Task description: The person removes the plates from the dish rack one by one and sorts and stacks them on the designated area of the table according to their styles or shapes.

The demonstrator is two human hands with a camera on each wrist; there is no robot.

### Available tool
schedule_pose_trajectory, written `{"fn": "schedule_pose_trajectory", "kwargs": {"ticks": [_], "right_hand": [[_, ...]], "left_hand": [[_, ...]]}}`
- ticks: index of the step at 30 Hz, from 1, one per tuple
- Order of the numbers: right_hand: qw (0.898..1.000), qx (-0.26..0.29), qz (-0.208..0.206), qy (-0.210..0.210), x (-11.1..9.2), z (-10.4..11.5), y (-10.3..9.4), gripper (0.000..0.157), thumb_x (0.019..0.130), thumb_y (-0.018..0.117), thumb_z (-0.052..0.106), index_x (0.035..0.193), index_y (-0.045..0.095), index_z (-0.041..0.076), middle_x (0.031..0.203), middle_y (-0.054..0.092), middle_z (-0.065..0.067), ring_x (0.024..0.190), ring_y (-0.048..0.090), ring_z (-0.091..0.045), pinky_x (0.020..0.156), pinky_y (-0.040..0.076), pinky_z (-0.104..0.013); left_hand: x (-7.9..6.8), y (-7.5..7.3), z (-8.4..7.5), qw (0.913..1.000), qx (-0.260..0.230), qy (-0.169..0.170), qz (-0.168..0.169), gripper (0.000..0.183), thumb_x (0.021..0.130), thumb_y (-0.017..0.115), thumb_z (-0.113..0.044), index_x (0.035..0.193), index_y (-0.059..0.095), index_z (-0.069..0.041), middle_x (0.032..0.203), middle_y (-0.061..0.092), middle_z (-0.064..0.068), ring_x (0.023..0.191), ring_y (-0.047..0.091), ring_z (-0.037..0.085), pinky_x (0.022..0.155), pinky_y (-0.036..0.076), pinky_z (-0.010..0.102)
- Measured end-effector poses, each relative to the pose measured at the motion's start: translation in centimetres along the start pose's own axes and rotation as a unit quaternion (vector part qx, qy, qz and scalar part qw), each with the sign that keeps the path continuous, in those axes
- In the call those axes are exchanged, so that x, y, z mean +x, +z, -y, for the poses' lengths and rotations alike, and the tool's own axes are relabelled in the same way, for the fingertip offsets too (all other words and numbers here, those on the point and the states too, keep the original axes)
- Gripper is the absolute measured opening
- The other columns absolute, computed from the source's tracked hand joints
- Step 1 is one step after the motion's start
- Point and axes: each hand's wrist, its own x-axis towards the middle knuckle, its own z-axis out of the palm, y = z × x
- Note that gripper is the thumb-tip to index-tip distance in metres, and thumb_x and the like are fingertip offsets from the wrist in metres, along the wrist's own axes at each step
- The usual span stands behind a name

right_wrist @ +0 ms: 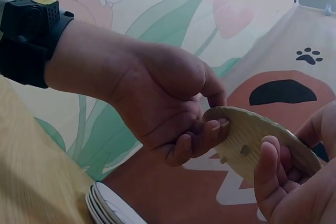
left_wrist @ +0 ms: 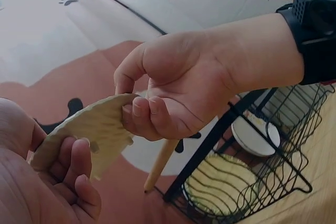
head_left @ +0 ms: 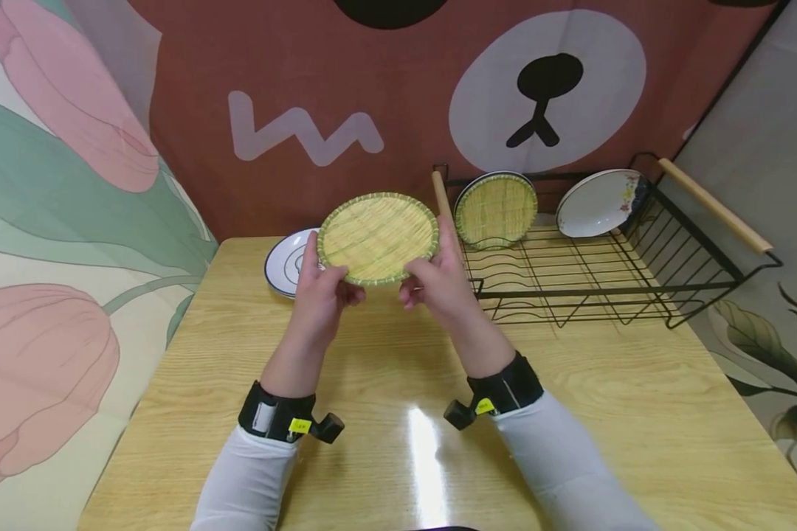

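Both hands hold up a round woven bamboo tray (head_left: pixel 378 237) with a green-stitched rim, tilted toward me above the table. On its left edge the left hand (head_left: pixel 320 289) pinches the rim between thumb and fingers. The right hand (head_left: pixel 438 276) grips the opposite edge the same way. Seen from the wrists, the fingers curl under the bamboo tray (left_wrist: pixel 100 124), thumbs over its rim. Behind the left hand sits a stack of white plates (right_wrist: pixel 107 203) with blue rims, partly hidden by the hand and tray in the head view.
At the right stands a black wire dish rack (head_left: pixel 571 295) with wooden handles. A second woven tray (head_left: pixel 496 210) leans upright inside it, before a plate whose rim shows. A white floral dish (head_left: pixel 598 205) leans farther right. The wooden table (head_left: pixel 372 413) extends toward me; a printed curtain (head_left: pixel 292 59) hangs behind.
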Motion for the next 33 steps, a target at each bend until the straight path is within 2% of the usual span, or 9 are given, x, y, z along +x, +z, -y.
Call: {"fn": "schedule_pose_trajectory", "kwargs": {"ticks": [4, 8, 13, 19, 23, 26, 28, 30, 33], "right_hand": [[0.999, 0.002, -0.036, 0.040, 0.6, -1.3, 0.1, 0.101, 0.096, 0.052, -0.002, 0.164, -0.011, 0.038, 0.077, 0.069, -0.006, 0.046, 0.061, -0.014, 0.042, 0.052, -0.026], [0.997, -0.005, -0.057, 0.049, 1.4, -3.1, -0.3, 0.096, 0.099, 0.051, 0.001, 0.165, -0.011, 0.036, 0.064, 0.064, -0.006, 0.046, 0.062, -0.014, 0.042, 0.052, -0.026], [0.994, -0.033, -0.087, 0.052, 2.1, -5.8, -1.1, 0.087, 0.101, 0.048, 0.000, 0.164, 0.006, 0.043, 0.087, 0.074, -0.010, 0.048, 0.063, -0.013, 0.042, 0.053, -0.025], [0.984, -0.051, -0.141, 0.092, 2.7, -8.5, -2.4, 0.090, 0.099, 0.047, -0.001, 0.164, 0.003, 0.044, 0.122, 0.069, -0.023, 0.052, 0.062, -0.013, 0.045, 0.053, -0.025], [0.979, -0.053, -0.160, 0.117, 3.2, -9.8, -3.3, 0.093, 0.098, 0.045, -0.003, 0.164, 0.000, 0.044, 0.142, 0.058, -0.028, 0.052, 0.061, -0.012, 0.045, 0.053, -0.024], [0.974, -0.050, -0.171, 0.137, 3.5, -10.6, -4.0, 0.093, 0.098, 0.044, -0.002, 0.164, -0.003, 0.044, 0.151, 0.049, -0.031, 0.051, 0.060, -0.012, 0.045, 0.053, -0.024], [0.972, -0.050, -0.176, 0.149, 3.6, -11.0, -4.3, 0.093, 0.097, 0.044, -0.002, 0.164, -0.005, 0.042, 0.155, 0.042, -0.033, 0.051, 0.060, -0.011, 0.045, 0.053, -0.024], [0.969, -0.052, -0.182, 0.160, 3.7, -11.4, -4.7, 0.093, 0.097, 0.044, -0.001, 0.165, -0.005, 0.039, 0.156, 0.039, -0.034, 0.050, 0.060, -0.011, 0.044, 0.053, -0.024], [0.966, -0.063, -0.183, 0.171, 3.8, -11.9, -5.1, 0.086, 0.096, 0.043, -0.001, 0.165, 0.005, 0.033, 0.144, 0.049, -0.035, 0.049, 0.059, -0.011, 0.043, 0.052, -0.024]], "left_hand": [[0.7, -0.4, 0.6, 0.9996, 0.009, -0.008, -0.024, 0.082, 0.100, 0.045, -0.006, 0.166, 0.001, -0.028, 0.082, 0.073, -0.001, 0.057, 0.062, 0.014, 0.057, 0.048, 0.024], [1.8, -1.1, 1.9, 0.9982, 0.025, -0.024, -0.050, 0.080, 0.103, 0.047, -0.009, 0.167, 0.002, -0.026, 0.072, 0.070, -0.002, 0.057, 0.062, 0.013, 0.056, 0.047, 0.023], [3.3, -2.2, 4.6, 0.9934, 0.052, -0.049, -0.090, 0.074, 0.105, 0.049, -0.012, 0.167, 0.011, -0.023, 0.065, 0.066, -0.003, 0.055, 0.062, 0.010, 0.053, 0.045, 0.022], [4.6, -3.0, 7.8, 0.9868, 0.072, -0.088, -0.116, 0.070, 0.104, 0.056, -0.015, 0.165, 0.023, -0.022, 0.062, 0.065, -0.003, 0.052, 0.061, 0.008, 0.047, 0.042, 0.020], [5.1, -3.4, 9.4, 0.9819, 0.097, -0.116, -0.114, 0.073, 0.104, 0.057, -0.017, 0.166, 0.020, -0.023, 0.076, 0.070, -0.003, 0.054, 0.062, 0.008, 0.046, 0.041, 0.020], [5.1, -3.5, 10.0, 0.9793, 0.113, -0.132, -0.103, 0.077, 0.102, 0.057, -0.016, 0.167, 0.016, -0.024, 0.104, 0.074, 0.008, 0.056, 0.063, 0.009, 0.046, 0.041, 0.021], [5.1, -3.6, 10.3, 0.9779, 0.121, -0.145, -0.089, 0.079, 0.102, 0.055, -0.014, 0.167, 0.012, -0.026, 0.125, 0.069, 0.014, 0.058, 0.064, 0.010, 0.047, 0.041, 0.021], [5.1, -3.7, 10.6, 0.9758, 0.128, -0.161, -0.074, 0.081, 0.102, 0.053, -0.014, 0.167, 0.006, -0.026, 0.140, 0.060, 0.019, 0.059, 0.065, 0.009, 0.047, 0.042, 0.021], [5.2, -3.9, 11.1, 0.9732, 0.133, -0.178, -0.060, 0.082, 0.103, 0.051, -0.014, 0.167, 0.002, -0.027, 0.139, 0.062, 0.021, 0.058, 0.064, 0.009, 0.047, 0.043, 0.021]]}}
